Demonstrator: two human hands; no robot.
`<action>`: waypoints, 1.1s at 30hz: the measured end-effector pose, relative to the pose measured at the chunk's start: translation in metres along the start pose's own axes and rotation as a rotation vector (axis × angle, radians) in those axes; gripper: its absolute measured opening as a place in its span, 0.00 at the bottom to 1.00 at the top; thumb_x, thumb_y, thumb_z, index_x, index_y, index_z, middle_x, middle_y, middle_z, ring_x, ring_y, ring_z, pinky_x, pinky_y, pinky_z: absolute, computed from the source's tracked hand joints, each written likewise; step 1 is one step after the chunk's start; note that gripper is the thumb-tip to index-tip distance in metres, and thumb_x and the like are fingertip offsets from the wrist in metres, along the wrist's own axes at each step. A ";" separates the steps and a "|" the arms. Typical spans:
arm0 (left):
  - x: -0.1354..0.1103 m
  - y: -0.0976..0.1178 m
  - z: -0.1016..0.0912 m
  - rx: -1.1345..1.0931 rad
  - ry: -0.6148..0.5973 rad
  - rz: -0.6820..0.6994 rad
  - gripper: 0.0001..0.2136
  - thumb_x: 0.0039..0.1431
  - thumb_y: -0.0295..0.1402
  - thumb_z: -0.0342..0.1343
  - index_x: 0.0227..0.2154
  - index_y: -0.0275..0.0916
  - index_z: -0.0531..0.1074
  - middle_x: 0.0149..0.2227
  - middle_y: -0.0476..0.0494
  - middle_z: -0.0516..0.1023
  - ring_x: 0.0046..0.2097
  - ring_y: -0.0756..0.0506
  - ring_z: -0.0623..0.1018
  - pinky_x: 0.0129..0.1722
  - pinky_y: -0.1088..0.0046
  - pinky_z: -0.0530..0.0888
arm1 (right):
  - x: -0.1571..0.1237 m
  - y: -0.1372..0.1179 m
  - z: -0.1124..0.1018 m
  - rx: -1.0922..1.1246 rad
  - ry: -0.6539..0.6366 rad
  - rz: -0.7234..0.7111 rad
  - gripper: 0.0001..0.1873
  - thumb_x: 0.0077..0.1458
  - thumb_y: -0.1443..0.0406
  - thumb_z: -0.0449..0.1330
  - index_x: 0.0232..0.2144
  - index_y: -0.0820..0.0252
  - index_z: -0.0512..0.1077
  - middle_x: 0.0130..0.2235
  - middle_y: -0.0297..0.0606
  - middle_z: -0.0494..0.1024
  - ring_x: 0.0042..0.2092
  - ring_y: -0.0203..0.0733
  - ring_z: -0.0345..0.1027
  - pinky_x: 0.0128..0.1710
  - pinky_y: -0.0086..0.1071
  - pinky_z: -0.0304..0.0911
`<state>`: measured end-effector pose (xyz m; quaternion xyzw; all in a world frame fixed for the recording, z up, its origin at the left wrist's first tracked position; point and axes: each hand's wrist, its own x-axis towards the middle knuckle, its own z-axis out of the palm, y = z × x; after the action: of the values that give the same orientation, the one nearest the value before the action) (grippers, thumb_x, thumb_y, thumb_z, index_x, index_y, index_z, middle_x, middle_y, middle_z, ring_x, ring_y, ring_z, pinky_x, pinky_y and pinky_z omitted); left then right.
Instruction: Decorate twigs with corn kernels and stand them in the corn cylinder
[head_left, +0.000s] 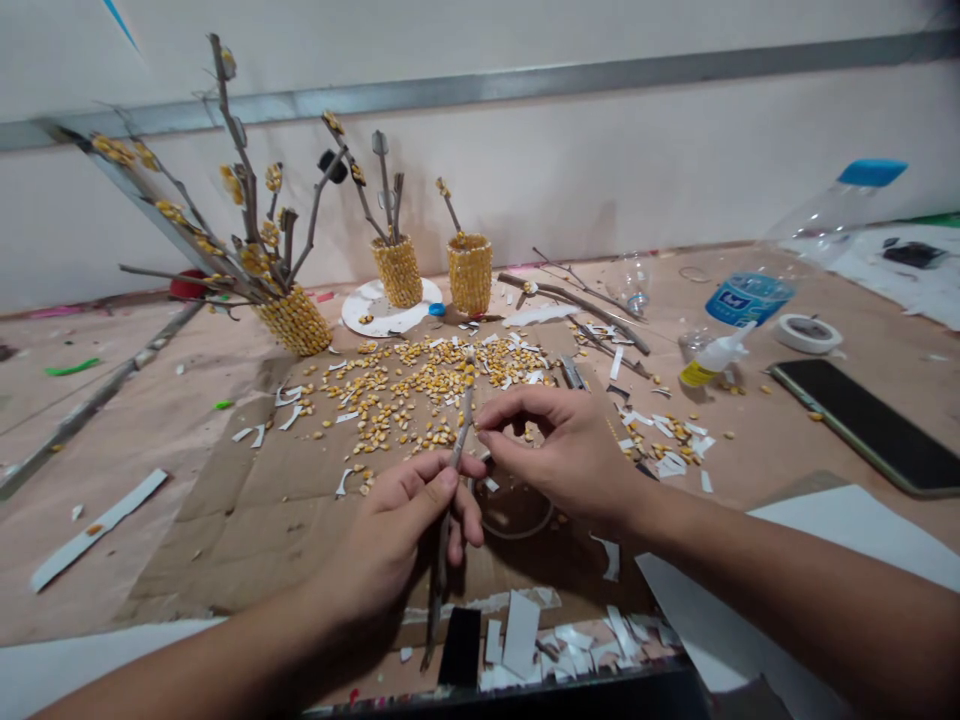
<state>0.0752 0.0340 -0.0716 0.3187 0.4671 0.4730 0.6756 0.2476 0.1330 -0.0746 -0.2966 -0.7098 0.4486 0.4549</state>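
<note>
A thin twig (439, 580) slants up between the thumb and fingers of my left hand (411, 512), with corn kernels (469, 370) at its upper end. My right hand (566, 440) is just right of the twig, thumb and forefinger pinched together; anything between their tips is too small to make out. Beneath both hands lies a cardboard sheet (247, 520), with many loose corn kernels (420, 385) scattered beyond them. A white ring (517, 535) shows on the cardboard under my right hand.
Kernel-covered cups (296, 320) holding twigs stand at the back left and centre. To the right are a glue bottle (709, 362), a tape roll (808, 335), a plastic bottle (750, 298) and a phone (874, 425). Paper scraps (521, 635) lie at the front edge.
</note>
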 end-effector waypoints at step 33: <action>-0.001 0.007 -0.001 0.065 -0.056 -0.064 0.22 0.67 0.46 0.61 0.21 0.37 0.75 0.16 0.51 0.69 0.16 0.55 0.63 0.17 0.83 0.59 | 0.005 0.007 -0.018 -0.717 -0.226 -0.979 0.10 0.70 0.70 0.59 0.35 0.65 0.78 0.40 0.48 0.83 0.40 0.47 0.74 0.39 0.41 0.68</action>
<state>0.0718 0.0358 -0.0653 0.3387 0.4730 0.4266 0.6925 0.2622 0.1466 -0.0756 -0.0214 -0.9141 -0.0502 0.4018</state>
